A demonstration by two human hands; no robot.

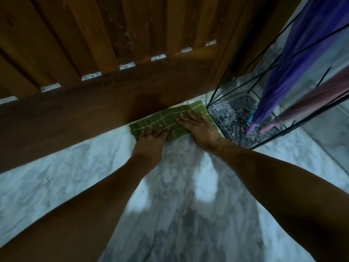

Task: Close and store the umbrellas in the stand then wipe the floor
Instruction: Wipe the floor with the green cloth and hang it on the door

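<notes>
Umbrellas first: we see a purple umbrella and a pink umbrella, both folded shut, standing tips down inside the wire stand, which sits just to the right of our right hand. Their tips rest on the speckled dark base of the stand, and they lean up and away to the right, out of view at the top.

Under both our palms lies a green cloth with pale stripes, spread flat on the marble floor. Our left hand presses on its near left part with fingers straight and slightly spread; nothing is curled round the cloth. Our right hand presses on its right part the same way, fingers flat and fanned, fingertips pointing toward the far edge. The two hands are close together, thumbs nearly meeting over the cloth's near edge.

Beyond our fingertips, the cloth's far edge runs along the bottom of a wooden door, and its right end comes up against the corner of the stand. Toward us from the hands, the floor shows grey veining and soft bright patches.
</notes>
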